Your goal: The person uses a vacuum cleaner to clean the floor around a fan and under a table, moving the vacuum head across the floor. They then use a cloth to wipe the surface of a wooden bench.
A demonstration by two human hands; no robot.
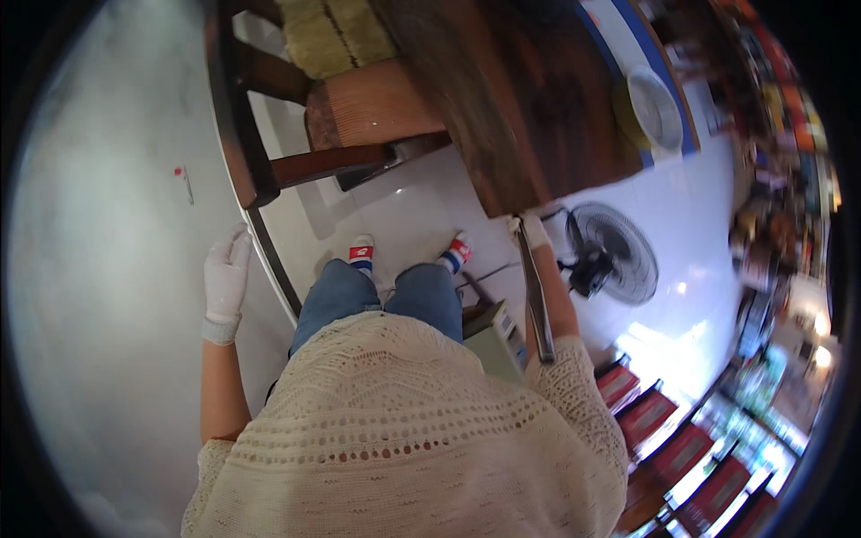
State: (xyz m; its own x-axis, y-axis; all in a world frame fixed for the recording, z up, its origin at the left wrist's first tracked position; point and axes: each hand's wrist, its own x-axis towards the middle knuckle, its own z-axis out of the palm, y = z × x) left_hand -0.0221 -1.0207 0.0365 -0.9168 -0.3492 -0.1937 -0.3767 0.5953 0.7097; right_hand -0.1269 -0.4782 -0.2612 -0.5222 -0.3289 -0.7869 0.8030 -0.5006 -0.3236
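My right hand (530, 231), in a white glove, is closed around one end of a long, narrow metal utensil (536, 302). That tool lies back along my forearm, its wider end near my sleeve; its exact kind cannot be told. The hand is at the near corner of a dark wooden table (498, 155). My left hand (227, 272), gloved in white too, hangs at the left beside the wall with nothing in it and its fingers held loosely out. On the far part of the table stands a round, pale bowl or basin (652, 111).
A wooden chair (259, 168) with a yellow cushion (336, 37) is drawn up to the table's left. A black fan (612, 252) stands on the tiled floor at the right. Below the table corner is a pale green box (494, 343). Red-backed chairs (679, 454) line the lower right.
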